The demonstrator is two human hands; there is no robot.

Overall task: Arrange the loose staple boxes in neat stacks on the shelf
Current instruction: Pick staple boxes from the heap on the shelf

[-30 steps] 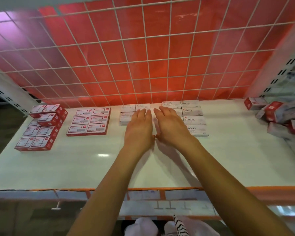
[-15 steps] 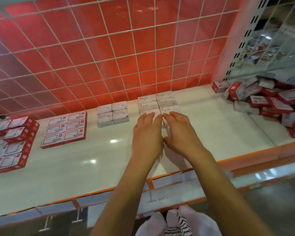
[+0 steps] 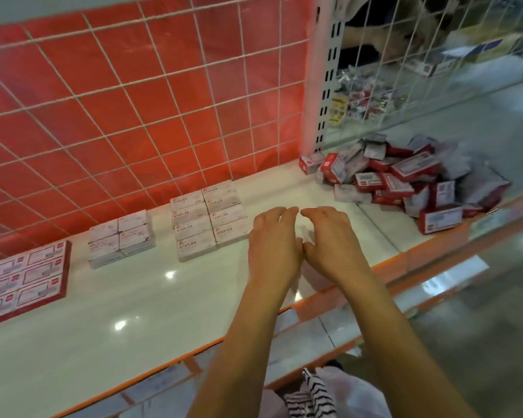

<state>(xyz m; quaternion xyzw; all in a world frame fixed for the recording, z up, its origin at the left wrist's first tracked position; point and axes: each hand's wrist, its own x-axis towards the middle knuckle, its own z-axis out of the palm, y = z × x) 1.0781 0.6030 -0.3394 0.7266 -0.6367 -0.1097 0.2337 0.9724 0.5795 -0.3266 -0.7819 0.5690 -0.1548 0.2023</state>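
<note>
Neat blocks of staple boxes stand on the white shelf [image 3: 139, 300]: a white "STAPLES" block [image 3: 210, 220], a smaller white block [image 3: 122, 238] and a red-edged block [image 3: 23, 277] at the left. A loose heap of red and white staple boxes [image 3: 405, 179] lies at the right end. My left hand [image 3: 274, 244] and my right hand [image 3: 329, 241] hover side by side over bare shelf just right of the "STAPLES" block, fingers loosely bent, holding nothing.
A white wire grid over a red back panel [image 3: 133, 110] closes the shelf's rear. A perforated white upright [image 3: 326, 86] and wire mesh divide off the neighbouring bay with small packets. An orange strip [image 3: 390, 267] edges the shelf front.
Both hands have come off the white "STAPLES" block and shifted right, toward the loose heap. The view has swung right, bringing the heap further into sight.
</note>
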